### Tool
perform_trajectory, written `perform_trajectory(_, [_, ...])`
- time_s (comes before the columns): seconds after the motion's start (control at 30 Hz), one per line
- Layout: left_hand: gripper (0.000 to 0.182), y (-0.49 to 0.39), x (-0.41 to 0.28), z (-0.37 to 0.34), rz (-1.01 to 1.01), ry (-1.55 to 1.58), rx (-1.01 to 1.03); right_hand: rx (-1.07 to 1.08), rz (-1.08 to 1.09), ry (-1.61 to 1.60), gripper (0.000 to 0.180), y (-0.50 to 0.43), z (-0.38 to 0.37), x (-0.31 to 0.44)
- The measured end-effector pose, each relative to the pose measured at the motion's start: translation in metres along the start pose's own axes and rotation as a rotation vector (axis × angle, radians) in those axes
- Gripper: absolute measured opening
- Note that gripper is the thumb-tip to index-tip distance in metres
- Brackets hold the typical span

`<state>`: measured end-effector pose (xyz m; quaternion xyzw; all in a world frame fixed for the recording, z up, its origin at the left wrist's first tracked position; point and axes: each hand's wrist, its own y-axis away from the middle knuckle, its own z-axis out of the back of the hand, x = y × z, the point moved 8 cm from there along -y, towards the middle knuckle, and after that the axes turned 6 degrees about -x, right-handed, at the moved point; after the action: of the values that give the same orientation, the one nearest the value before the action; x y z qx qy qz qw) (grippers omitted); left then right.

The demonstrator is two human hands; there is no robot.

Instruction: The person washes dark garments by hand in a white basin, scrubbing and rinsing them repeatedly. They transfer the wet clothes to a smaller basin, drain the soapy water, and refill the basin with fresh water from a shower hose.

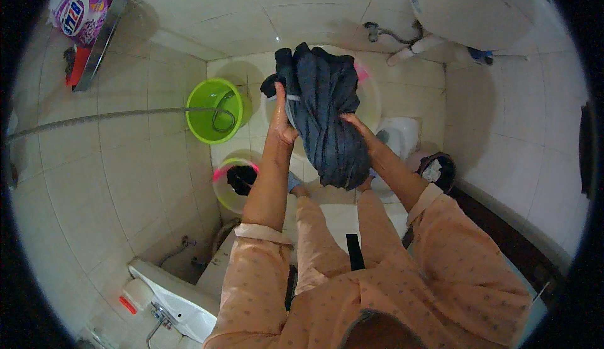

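A bundled dark blue-grey garment [325,113] hangs between my hands, raised above a wide pale basin [370,99] with a pink mark on its rim. My left hand [283,117] grips the bundle along its left edge, thumb pointing up. On the right side, my right hand [354,122] holds the cloth, its fingers partly hidden by the folds. The garment covers much of the basin, so what lies inside cannot be seen.
Left stand a green bucket [193,125] with a hose [118,114] running into it and a basin [224,202] holding dark cloth. A squat toilet [406,134] and a waste bin [450,174] are right; a washbasin [188,316] is lower left.
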<state>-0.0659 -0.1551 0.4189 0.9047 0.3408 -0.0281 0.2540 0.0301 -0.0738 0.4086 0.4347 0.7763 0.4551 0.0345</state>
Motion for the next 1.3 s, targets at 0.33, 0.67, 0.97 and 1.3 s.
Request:
perform_trajectory(0.33, [0.046, -0.018, -0.042, 0.024, -0.438, -1.131, -0.510, 0.136, 0.314, 1.239, 0.041, -0.036, -0.030, 0.025])
perform_trajectory(0.67, [0.058, 0.031, -0.027, -0.041, -1.102, -1.518, -0.468, 0.126, 0.248, -0.058, 0.047, -0.016, -0.021, 0.023])
perform_trajectory(0.97, [0.083, 0.026, 0.007, -0.064, -0.784, -1.959, -0.436, 0.100, 0.364, 0.031, 0.051, -0.010, -0.025, 0.034])
perform_trajectory(1.3, [0.084, 0.025, -0.015, -0.007, -0.111, -0.466, -0.310, 0.335, 0.551, -0.027, 0.036, 0.022, -0.023, 0.044])
